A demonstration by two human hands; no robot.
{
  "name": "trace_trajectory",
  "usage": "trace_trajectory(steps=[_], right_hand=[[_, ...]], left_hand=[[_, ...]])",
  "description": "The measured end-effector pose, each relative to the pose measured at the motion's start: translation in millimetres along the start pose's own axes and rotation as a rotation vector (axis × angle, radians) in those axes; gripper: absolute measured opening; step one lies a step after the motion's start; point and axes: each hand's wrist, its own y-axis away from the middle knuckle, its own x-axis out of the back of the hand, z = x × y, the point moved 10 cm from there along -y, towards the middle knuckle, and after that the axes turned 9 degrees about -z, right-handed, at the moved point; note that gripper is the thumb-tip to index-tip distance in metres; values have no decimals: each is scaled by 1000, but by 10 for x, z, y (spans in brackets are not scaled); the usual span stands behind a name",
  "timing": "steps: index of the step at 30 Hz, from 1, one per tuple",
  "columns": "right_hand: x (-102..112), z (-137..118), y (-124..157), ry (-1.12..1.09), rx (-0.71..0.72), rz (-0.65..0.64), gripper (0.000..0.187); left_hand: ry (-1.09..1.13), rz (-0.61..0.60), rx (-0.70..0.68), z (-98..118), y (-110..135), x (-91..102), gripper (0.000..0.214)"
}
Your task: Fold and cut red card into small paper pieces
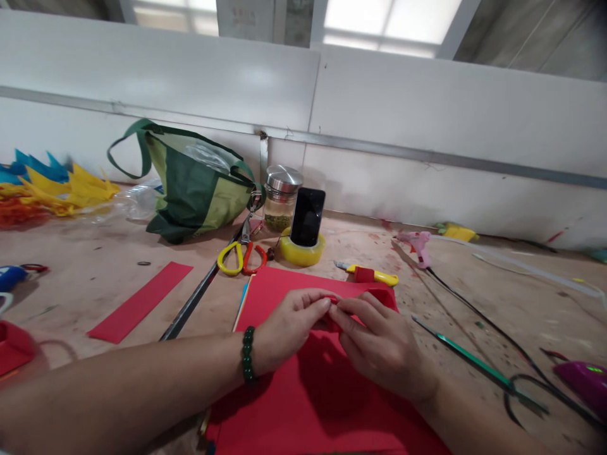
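Note:
Both hands meet over a stack of red sheets point(303, 404), felt or foam by the look of them. My left hand point(298, 319), with a dark green bead bracelet point(248, 355) on its wrist, pinches a small folded red piece point(332, 323) between thumb and fingers. My right hand point(379, 335) pinches the same piece from the right, fingertips close to the left thumb. The fingers hide most of its shape. Behind the right hand a red strip point(386, 297) stands up in a curve; whether it joins the held piece I cannot tell.
Scissors point(241, 256), a yellow-handled cutter point(374, 276) and a phone point(308, 217) in a tape roll point(302, 251) lie beyond the sheets. A pink glue gun point(417, 246) and a green pen-like tool point(469, 357) are rightward. Leftward are a red strip point(142, 300) and a green bag point(199, 189).

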Motion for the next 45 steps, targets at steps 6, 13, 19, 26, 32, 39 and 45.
trace_trajectory(steps=[6, 13, 19, 26, 32, 39, 45], right_hand=[[-22, 389, 75, -440, -342, 60, 15], [-400, 706, 199, -978, -745, 45, 20], [-462, 654, 132, -1076, -693, -53, 17], [-504, 661, 126, -1145, -678, -53, 19], [-474, 625, 122, -1138, -698, -66, 23], [-543, 551, 113, -1178, -703, -109, 22], [-680, 616, 220, -1364, -814, -81, 22]], left_hand=[[-601, -3, -181, 271, 55, -70, 26], [-914, 39, -181, 295, 111, -73, 44], [-961, 31, -185, 320, 110, -102, 54], [-953, -2, -204, 299, 119, -137, 55], [-912, -11, -167, 269, 122, -120, 53], [-873, -20, -148, 245, 113, -72, 49], [-645, -29, -122, 213, 74, -35, 49]])
